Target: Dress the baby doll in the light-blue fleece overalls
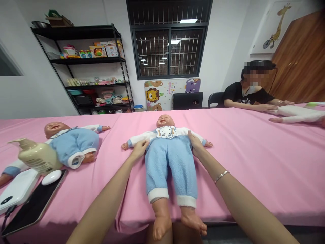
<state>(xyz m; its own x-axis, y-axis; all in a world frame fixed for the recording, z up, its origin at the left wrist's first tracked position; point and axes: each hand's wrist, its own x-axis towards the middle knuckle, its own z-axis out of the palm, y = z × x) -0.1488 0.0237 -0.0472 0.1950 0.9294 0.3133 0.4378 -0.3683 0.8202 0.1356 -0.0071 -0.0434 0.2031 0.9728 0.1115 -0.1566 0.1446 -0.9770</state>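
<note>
A baby doll point(170, 152) in blue trousers and a white top with an elephant face lies on its back on the pink cloth, its feet over the front edge. My left hand point(140, 149) touches the doll's side at the waist, on the left of the view, its fingers pressed against the clothing. On the other side, my right hand point(195, 142) rests along the doll's chest and waist, thumb and fingers around the fabric edge. Both hands grip or press the clothing at the sides.
At the left lie a second doll point(76, 142), a pump bottle point(39, 156), a white power bank point(19, 189), a phone point(35, 203) and a white oval object point(51, 177). Across the pink table point(243, 152), a seated person point(248, 88) handles a white-clothed doll point(299, 113).
</note>
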